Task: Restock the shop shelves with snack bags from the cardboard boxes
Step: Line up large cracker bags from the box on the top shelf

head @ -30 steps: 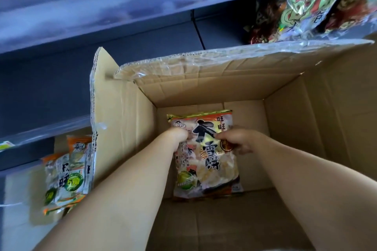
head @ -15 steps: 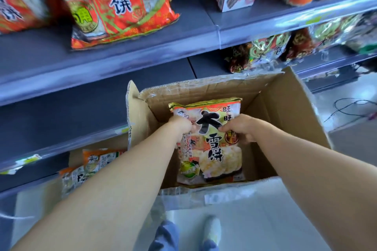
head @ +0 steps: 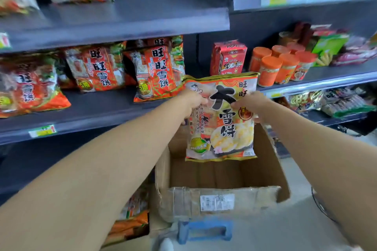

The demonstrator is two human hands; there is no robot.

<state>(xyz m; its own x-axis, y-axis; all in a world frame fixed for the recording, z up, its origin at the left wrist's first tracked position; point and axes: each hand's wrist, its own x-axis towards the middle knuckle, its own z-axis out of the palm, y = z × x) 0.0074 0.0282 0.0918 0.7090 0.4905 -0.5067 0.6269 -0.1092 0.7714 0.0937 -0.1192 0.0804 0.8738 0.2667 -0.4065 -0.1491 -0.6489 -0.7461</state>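
A yellow and orange snack bag (head: 222,126) with large black characters hangs upright above the open cardboard box (head: 263,155). My left hand (head: 193,102) grips its upper left part and my right hand (head: 251,104) grips its upper right part. The bag's top edge is level with the front of the dark shelf (head: 98,112). On that shelf lie red-orange snack bags (head: 157,71) of a similar kind. The box's visible inside shows only bare cardboard.
A red carton (head: 228,57) and orange-lidded jars (head: 281,65) stand on the right shelf. More bags fill the shelves above and the lower right shelf. Another box with orange bags (head: 132,218) sits at lower left. A blue object (head: 204,230) lies on the floor before the box.
Both hands have lifted the snack bag out of the box up to shelf height. My view has risen from the box's inside to the shelves.
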